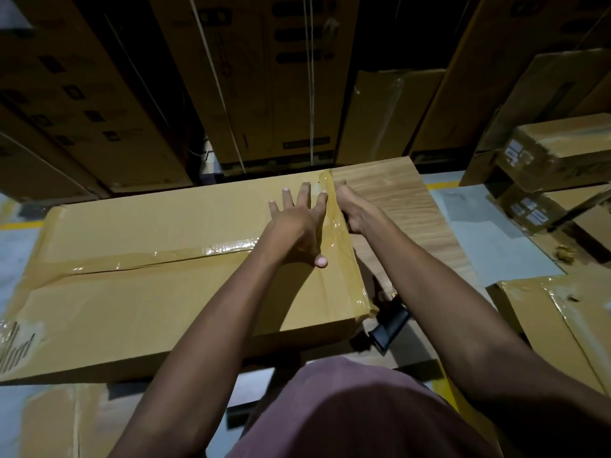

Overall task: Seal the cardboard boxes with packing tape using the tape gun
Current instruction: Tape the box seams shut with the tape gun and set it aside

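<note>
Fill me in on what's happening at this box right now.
A person is sealing a large cardboard box lying on a wood-grain table. The left hand lies flat with spread fingers on the box top, beside a strip of packing tape that runs along the right end. The right hand is at that taped edge; what its fingers are doing is hidden. A taped centre seam is already done. A black handle, probably the tape gun's, lies unheld on the table.

Tape gun (389, 327) mostly behind the box (165, 292) corner; right hand's (355, 209) fingertips hidden.
</note>
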A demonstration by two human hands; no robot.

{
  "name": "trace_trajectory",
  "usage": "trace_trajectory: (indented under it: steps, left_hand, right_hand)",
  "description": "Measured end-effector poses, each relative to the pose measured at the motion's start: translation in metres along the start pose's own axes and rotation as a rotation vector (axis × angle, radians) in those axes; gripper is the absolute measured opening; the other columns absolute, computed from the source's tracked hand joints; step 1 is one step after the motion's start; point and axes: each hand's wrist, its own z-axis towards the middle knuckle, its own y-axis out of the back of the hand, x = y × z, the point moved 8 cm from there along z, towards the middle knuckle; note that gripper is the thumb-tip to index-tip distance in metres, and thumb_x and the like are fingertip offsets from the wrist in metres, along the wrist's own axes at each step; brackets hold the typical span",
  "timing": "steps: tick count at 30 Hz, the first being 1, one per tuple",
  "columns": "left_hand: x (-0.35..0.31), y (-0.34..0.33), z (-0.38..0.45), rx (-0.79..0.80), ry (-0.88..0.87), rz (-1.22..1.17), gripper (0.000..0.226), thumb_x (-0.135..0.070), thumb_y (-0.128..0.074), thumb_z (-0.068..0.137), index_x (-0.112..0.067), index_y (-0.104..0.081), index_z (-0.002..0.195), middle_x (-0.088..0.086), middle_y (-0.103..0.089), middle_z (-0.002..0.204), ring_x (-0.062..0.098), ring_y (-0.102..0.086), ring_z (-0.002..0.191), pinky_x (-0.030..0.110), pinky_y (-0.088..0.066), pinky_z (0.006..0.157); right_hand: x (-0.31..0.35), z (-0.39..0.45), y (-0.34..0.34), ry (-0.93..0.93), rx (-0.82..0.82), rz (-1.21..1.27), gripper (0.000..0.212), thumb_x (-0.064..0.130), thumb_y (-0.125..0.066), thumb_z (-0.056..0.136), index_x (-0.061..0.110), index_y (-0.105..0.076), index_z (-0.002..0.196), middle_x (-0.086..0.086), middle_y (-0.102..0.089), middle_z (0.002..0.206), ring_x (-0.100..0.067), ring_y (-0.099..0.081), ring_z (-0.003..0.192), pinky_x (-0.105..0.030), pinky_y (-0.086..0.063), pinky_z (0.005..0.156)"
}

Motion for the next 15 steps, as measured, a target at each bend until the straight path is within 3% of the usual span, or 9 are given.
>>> trace_trajectory:
  steps: [4,7,10,12,15]
  left_hand:
    - [-0.001,0.002,0.000,-0.011,0.038,0.016,0.148,-0.051,-0.090,0.067,-0.026,0.025,0.157,0.008,0.037,0.161,0.045,0.026,0.149,0.064,0.002,0.122]
    - [-0.001,0.001,0.001,-0.003,0.043,0.012,0.149,-0.050,-0.090,0.066,-0.026,0.025,0.157,0.008,0.038,0.161,0.046,0.026,0.148,0.065,0.001,0.122]
    - [0.000,0.000,0.001,-0.010,0.040,0.016,0.150,-0.051,-0.090,0.065,-0.026,0.025,0.157,0.007,0.038,0.161,0.045,0.026,0.149,0.064,0.001,0.122]
    - [0.000,-0.001,0.003,-0.008,0.034,0.017,0.151,-0.052,-0.091,0.064,-0.026,0.026,0.157,0.007,0.039,0.161,0.046,0.026,0.148,0.064,0.002,0.122]
    - [0.000,-0.001,0.004,-0.004,0.037,0.000,0.152,-0.050,-0.092,0.064,-0.027,0.027,0.156,0.007,0.040,0.160,0.046,0.028,0.148,0.064,0.004,0.121]
  right_hand:
    - [0.023,0.009,-0.002,0.006,0.032,-0.057,0.038,0.047,-0.037,0.106,0.023,-0.062,0.089,-0.006,-0.065,0.083,-0.022,-0.066,0.073,-0.032,-0.057,0.063]
    - [0.018,0.011,-0.006,-0.012,0.051,-0.031,0.047,0.050,-0.040,0.106,0.019,-0.064,0.080,-0.006,-0.064,0.078,-0.023,-0.063,0.075,-0.036,-0.056,0.073]
    - [-0.003,0.002,-0.012,-0.036,0.131,0.073,0.056,0.061,-0.044,0.103,0.013,-0.072,0.093,-0.009,-0.070,0.076,-0.024,-0.069,0.071,-0.036,-0.059,0.069]
    - [-0.017,-0.003,-0.011,-0.030,0.135,0.112,0.064,0.068,-0.046,0.099,0.012,-0.074,0.111,-0.012,-0.074,0.086,-0.027,-0.073,0.082,-0.041,-0.060,0.075]
    - [-0.018,-0.008,-0.012,-0.038,0.136,0.136,0.065,0.071,-0.045,0.098,0.014,-0.078,0.102,-0.011,-0.074,0.085,-0.028,-0.072,0.083,-0.043,-0.059,0.083]
